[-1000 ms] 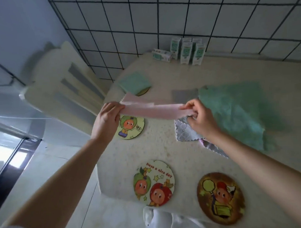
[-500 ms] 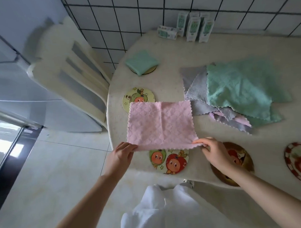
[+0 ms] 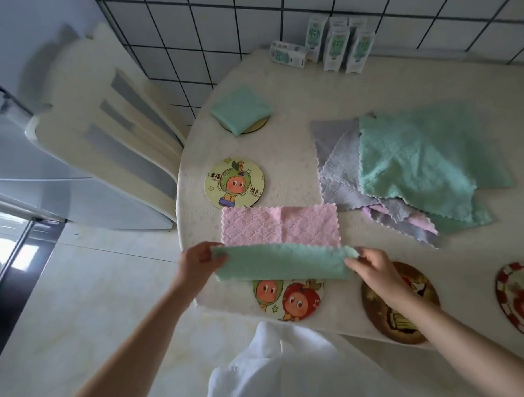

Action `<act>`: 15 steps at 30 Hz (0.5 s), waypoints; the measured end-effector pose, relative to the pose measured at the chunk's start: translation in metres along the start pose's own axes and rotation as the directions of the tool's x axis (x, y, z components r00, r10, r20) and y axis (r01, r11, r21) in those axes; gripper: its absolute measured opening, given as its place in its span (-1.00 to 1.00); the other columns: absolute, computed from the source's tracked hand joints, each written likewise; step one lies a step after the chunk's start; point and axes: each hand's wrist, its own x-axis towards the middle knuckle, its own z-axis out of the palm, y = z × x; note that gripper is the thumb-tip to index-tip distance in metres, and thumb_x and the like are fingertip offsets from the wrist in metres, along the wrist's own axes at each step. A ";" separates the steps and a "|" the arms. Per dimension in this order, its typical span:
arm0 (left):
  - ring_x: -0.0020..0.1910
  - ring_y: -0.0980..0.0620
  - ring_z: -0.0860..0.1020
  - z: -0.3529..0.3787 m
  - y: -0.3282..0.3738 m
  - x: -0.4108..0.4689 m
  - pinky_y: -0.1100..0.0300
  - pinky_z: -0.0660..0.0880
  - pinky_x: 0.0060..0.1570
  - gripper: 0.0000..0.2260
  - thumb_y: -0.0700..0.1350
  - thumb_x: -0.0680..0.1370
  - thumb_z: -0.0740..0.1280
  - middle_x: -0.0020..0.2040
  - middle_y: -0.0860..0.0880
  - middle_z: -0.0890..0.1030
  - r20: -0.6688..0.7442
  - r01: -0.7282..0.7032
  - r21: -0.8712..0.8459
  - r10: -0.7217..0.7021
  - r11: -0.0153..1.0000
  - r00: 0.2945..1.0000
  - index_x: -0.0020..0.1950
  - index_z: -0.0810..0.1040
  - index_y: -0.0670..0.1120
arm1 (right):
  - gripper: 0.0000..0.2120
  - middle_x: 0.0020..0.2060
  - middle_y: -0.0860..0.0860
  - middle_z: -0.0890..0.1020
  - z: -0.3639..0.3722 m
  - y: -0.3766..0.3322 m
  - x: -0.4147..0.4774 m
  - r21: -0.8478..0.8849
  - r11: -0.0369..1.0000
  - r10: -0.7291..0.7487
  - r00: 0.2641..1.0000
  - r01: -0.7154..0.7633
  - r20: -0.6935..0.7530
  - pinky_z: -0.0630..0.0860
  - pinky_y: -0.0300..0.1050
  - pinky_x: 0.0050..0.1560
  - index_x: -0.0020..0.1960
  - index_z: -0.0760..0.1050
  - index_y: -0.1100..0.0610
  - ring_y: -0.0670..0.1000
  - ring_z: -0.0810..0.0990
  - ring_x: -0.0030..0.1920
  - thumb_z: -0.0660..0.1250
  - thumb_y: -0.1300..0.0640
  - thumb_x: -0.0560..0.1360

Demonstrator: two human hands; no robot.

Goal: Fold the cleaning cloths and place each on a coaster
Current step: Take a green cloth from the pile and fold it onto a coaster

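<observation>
In the head view, the left hand (image 3: 197,261) and the right hand (image 3: 376,268) each pinch a near corner of a two-sided cloth (image 3: 279,227), so both grips are clamped on its edge. Between the grips the near strip is turned over, green face up. Beyond them the pink face lies flat on the desk (image 3: 298,155). The strip seems slightly lifted, though I cannot be sure.

Nearer than the grips, a two-faced fruit coaster (image 3: 288,300) is partly covered by the strip. Beyond the left grip, past the pink face, sits a yellow-green coaster (image 3: 234,181). Farther off, a folded green cloth (image 3: 240,110) rests on another coaster (image 3: 259,125).

Beyond the right grip lies a loose pile of cloths (image 3: 416,157) in green, grey and pink. A brown coaster (image 3: 393,324) lies under the right wrist. Farther out to the right is a red-rimmed coaster (image 3: 520,302), cut off by the frame edge.
</observation>
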 end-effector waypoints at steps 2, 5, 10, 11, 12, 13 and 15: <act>-0.23 -0.02 0.59 0.004 0.003 0.022 0.21 0.60 -0.17 -0.91 -0.33 0.46 0.40 -0.27 -0.07 0.61 -0.023 0.132 -0.128 -0.136 0.983 0.990 -0.12 0.60 -0.15 | -0.58 -0.42 0.13 0.43 -0.003 -0.004 0.023 0.084 0.996 0.041 0.999 -0.039 -0.025 0.31 -0.09 -0.26 -0.27 0.45 0.36 0.02 0.41 -0.35 0.34 -0.03 0.43; -0.04 -0.20 0.63 0.009 0.003 0.050 -0.11 0.60 0.00 -0.93 -0.23 0.46 0.43 -0.11 -0.14 0.67 -0.036 0.249 -0.199 -0.261 0.948 0.965 -0.12 0.63 -0.06 | -0.44 -0.39 0.11 0.42 -0.001 -0.006 0.057 0.113 0.989 0.099 0.994 -0.093 -0.045 0.30 -0.08 -0.24 -0.21 0.42 0.40 0.03 0.42 -0.34 0.30 -0.17 0.37; -0.12 -0.08 0.61 0.027 0.013 0.077 -0.04 0.60 -0.01 -0.90 -0.20 0.49 0.40 -0.14 -0.03 0.65 -0.100 0.284 -0.153 -0.301 0.947 0.948 -0.01 0.63 -0.09 | -0.73 -0.37 0.10 0.31 0.002 -0.013 0.091 0.076 0.980 0.189 0.980 -0.185 -0.058 0.16 -0.13 -0.28 -0.28 0.40 0.19 0.00 0.29 -0.34 0.30 0.04 0.50; -0.13 -0.06 0.60 0.029 0.013 0.080 -0.02 0.60 -0.01 -0.88 -0.19 0.50 0.40 -0.14 -0.03 0.64 -0.102 0.292 -0.133 -0.306 0.947 0.947 0.02 0.62 -0.11 | -0.75 -0.38 0.10 0.29 0.002 -0.013 0.095 0.057 0.981 0.191 0.980 -0.187 -0.057 0.13 -0.13 -0.31 -0.28 0.38 0.15 0.00 0.28 -0.34 0.29 0.08 0.51; -0.14 -0.06 0.59 0.030 0.013 0.083 -0.02 0.60 -0.02 -0.89 -0.19 0.50 0.39 -0.14 -0.03 0.64 -0.104 0.298 -0.121 -0.310 0.947 0.945 0.02 0.62 -0.10 | -0.73 -0.40 0.10 0.29 0.002 -0.013 0.099 0.042 0.982 0.185 0.981 -0.183 -0.057 0.12 -0.13 -0.33 -0.31 0.35 0.14 0.00 0.28 -0.36 0.29 0.10 0.52; -0.15 -0.06 0.59 0.031 0.012 0.086 -0.02 0.60 -0.03 -0.91 -0.19 0.50 0.39 -0.15 -0.04 0.64 -0.105 0.302 -0.117 -0.314 0.946 0.943 -0.01 0.62 -0.09 | -0.69 -0.43 0.09 0.27 0.002 -0.012 0.103 0.018 0.986 0.167 0.984 -0.167 -0.063 0.11 -0.13 -0.34 -0.35 0.30 0.12 -0.01 0.26 -0.39 0.29 0.12 0.52; -0.18 -0.07 0.56 0.032 0.010 0.090 -0.02 0.59 -0.06 -0.97 -0.18 0.50 0.39 -0.18 -0.06 0.63 -0.111 0.308 -0.104 -0.319 0.946 0.941 -0.11 0.61 -0.06 | -0.60 -0.49 0.01 0.22 0.002 -0.010 0.107 -0.029 0.990 0.136 0.988 -0.138 -0.069 0.11 -0.12 -0.34 -0.41 0.20 0.09 -0.04 0.23 -0.43 0.30 0.15 0.53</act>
